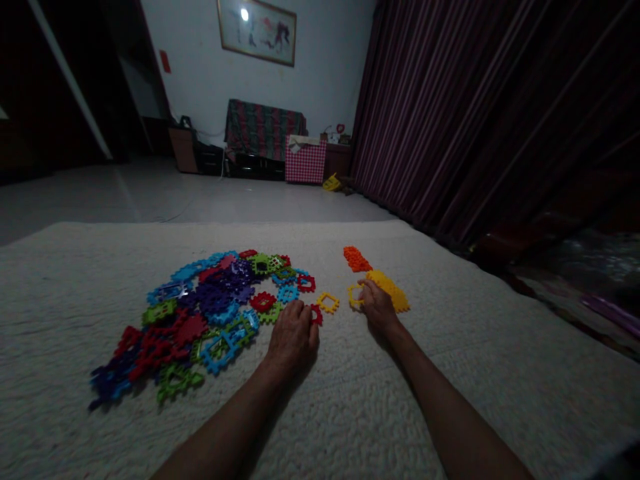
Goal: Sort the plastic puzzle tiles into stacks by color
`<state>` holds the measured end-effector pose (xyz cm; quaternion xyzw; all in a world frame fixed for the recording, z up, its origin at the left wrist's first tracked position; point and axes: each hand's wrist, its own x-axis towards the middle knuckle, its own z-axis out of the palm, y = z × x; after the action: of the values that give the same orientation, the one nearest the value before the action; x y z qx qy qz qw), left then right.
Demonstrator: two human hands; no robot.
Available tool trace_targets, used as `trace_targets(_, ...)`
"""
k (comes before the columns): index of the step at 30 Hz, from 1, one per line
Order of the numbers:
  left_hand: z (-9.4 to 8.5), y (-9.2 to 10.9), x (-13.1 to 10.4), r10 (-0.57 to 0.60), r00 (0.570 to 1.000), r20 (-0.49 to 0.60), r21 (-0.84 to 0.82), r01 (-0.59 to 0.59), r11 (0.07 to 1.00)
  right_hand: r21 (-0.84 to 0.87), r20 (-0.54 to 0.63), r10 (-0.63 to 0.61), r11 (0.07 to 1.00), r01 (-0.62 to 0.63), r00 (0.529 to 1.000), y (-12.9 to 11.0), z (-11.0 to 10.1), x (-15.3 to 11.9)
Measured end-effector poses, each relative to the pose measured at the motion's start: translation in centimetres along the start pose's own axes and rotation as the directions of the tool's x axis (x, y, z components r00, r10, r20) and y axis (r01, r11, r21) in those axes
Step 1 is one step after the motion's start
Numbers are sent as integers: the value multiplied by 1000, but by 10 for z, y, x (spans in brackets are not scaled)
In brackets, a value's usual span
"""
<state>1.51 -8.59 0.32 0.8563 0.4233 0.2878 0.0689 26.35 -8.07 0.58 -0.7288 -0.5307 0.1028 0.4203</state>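
Observation:
With bent fingers, my right hand (379,308) pinches a yellow square-framed toothed building piece (354,296), at the left edge of a pile of yellow pieces (397,293). My left hand (295,333) rests knuckles up at the right end of a mixed heap of toothed plastic building pieces (220,293) in purple, red, blue and green. Its fingers curl downward, and what lies beneath them is hidden. A red piece (317,315) pokes out beside these fingers. Between my hands lies another yellow square piece (329,303), apart from both.
A cluster of orange pieces (357,259) lies just beyond the yellow pile. Everything sits on a pale quilted cover (350,413). Farther off stand a checked-cloth box (305,160) and a striped-cloth-covered object (263,127). Dark curtains (425,113) hang at the right.

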Motion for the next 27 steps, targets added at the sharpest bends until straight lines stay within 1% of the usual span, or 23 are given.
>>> trace_targets(2, 1, 0, 0, 3, 1000, -6, 2, -3, 1000, -180, 24, -57, 982, 61, 998, 2, -6, 0)
trace_targets(4, 2, -1, -1, 7, 1000, -17, 2, -7, 1000, -301, 0, -110, 948, 105, 994, 0, -8, -3)
trace_targets(5, 3, -2, -1, 8, 1000, -26, 2, -8, 1000, -346, -21, -118, 933, 103, 993, -3, -7, -5)
trace_targets(7, 5, -2, -2, 10, 999, -43, 5, -10, 1000, -415, -43, -90, 907, 65, 995, -8, -4, -11)
trace_targets(9, 5, -2, -2, 9, 999, -48, 10, -9, 1000, -476, -27, -71, 878, 50, 997, -13, -1, -17)
trace_targets(12, 5, -1, -1, 5, 1000, -31, 9, -5, 1000, -546, -2, -85, 835, 70, 996, -18, 3, -22)
trace_targets(15, 4, 0, -1, 2, 999, -33, 6, -2, 1000, -558, 10, -86, 826, 77, 996, -19, 5, -24)
trace_targets(20, 4, -2, -1, 12, 999, -52, 19, -11, 1000, -529, -3, -58, 847, 48, 998, -13, 5, -29)
trace_targets(24, 4, -3, -1, 23, 999, -39, 36, -22, 999, -482, 5, -54, 875, 50, 999, -8, -2, -30)
trace_targets(25, 4, -3, -1, 24, 999, -38, 38, -22, 999, -456, -17, -47, 889, 34, 999, -7, -6, -29)
trace_targets(27, 5, -4, -1, 23, 999, -38, 36, -22, 999, -398, -116, -50, 917, 0, 992, -4, -17, -24)
